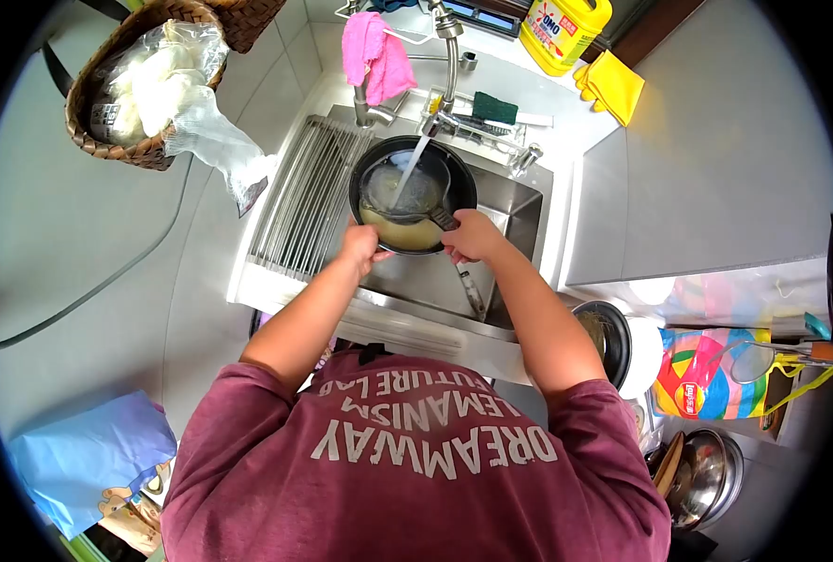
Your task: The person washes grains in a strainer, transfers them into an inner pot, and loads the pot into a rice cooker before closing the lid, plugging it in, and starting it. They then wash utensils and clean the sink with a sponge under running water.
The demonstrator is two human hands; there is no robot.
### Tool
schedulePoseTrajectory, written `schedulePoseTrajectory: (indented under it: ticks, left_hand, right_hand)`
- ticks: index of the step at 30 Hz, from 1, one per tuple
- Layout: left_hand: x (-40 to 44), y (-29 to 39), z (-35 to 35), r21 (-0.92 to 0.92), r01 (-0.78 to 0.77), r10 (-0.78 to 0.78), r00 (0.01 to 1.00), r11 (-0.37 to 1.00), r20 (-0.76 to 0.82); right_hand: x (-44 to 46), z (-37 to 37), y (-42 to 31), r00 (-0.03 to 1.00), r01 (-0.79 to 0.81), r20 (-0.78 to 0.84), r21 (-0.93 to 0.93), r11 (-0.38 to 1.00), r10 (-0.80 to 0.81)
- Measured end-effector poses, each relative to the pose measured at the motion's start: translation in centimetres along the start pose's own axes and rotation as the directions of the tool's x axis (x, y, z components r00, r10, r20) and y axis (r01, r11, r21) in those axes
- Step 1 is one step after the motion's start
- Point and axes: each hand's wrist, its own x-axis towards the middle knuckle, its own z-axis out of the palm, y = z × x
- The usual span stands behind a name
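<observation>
Black pan [465, 192]: positioned over the sink basin [416, 284], supported by 2 hands; contact with the basin could not be determined.
Pan contents: yellowish liquid [393, 231] and 1 round inner utensil [423, 195] (exact type unclear), whose dark handle lay toward the lower right edge.
Water stream [411, 170]: ran from the tap [451, 84] into the inner utensil.
Left hand [359, 247]: gripped the pan at its lower left edge.
Right hand [471, 236]: closed around the inner utensil's handle; whether it also gripped the pan could not be told.
Metal-ended handle [473, 292]: extended below the right hand, over the basin; its attachment was hidden.
Slatted rack [299, 201]: spanned the sink's left side, beside the pan.
Sink back edge: carried a green scouring pad [494, 108]; a pink cloth [376, 56] hung left of the tap.
Ledge, upper right: held a yellow bottle [559, 37] marked OMO, with yellow gloves [613, 86] just beside it.
Woven basket [81, 108]: stood at upper left, well apart from the sink, containing a clear plastic bag [212, 140] with white contents.
</observation>
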Motion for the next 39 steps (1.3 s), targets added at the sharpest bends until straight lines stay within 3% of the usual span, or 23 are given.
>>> schedulePoseTrajectory:
  ticks: [1, 4, 7, 13, 19, 31, 34, 39]
  left_hand:
    - [-0.2, 0.0, -0.1, -0.002, 0.011, -0.011, 1.000, 1.000, -0.003]
    - [1.0, -0.6, -1.1, 0.001, 0.013, -0.013, 0.999, 1.000, 0.043]
    - [1.1, -0.5, -1.6, -0.029, 0.010, -0.007, 0.996, 1.000, 0.093]
    - [0.4, -0.3, -1.0, -0.037, 0.049, -0.048, 0.998, 0.998, 0.028]
    - [2.1, -1.5, -1.9, -0.031, 0.068, -0.067, 0.998, 0.997, 0.010]
    - [2.3, -1.4, -2.7, -0.026, 0.040, -0.040, 0.999, 0.999, 0.006]
    - [1.9, -1.2, -2.5, -0.035, 0.037, -0.038, 0.999, 0.999, -0.019]
    - [1.3, -0.5, -2.2, 0.004, 0.063, -0.063, 0.998, 0.998, -0.008]
  right_hand:
    - [0.0, 0.2, 0.4, 0.998, -0.022, 0.057, 0.253, 0.967, 0.008]
    - [-1.5, 1.1, 1.6, 0.998, 0.053, 0.010, 0.320, 0.946, -0.060]
    - [-2.8, 1.6, 2.8, 0.984, 0.167, -0.104, 0.264, 0.950, -0.144]
    - [-4.6, 0.4, 2.4, 0.981, 0.173, -0.131, 0.285, 0.943, -0.141]
    - [-5.4, -0.2, 3.0, 0.988, 0.147, -0.083, 0.189, 0.971, -0.133]
    - [-6.3, -2.0, 2.4, 0.990, 0.016, 0.123, 0.385, 0.923, -0.069]
    - [-6.9, -2.4, 1.9, 0.989, -0.017, 0.137, 0.449, 0.893, -0.050]
    - [-7.8, -3.0, 1.5, 0.993, 0.051, 0.079, 0.364, 0.930, -0.086]
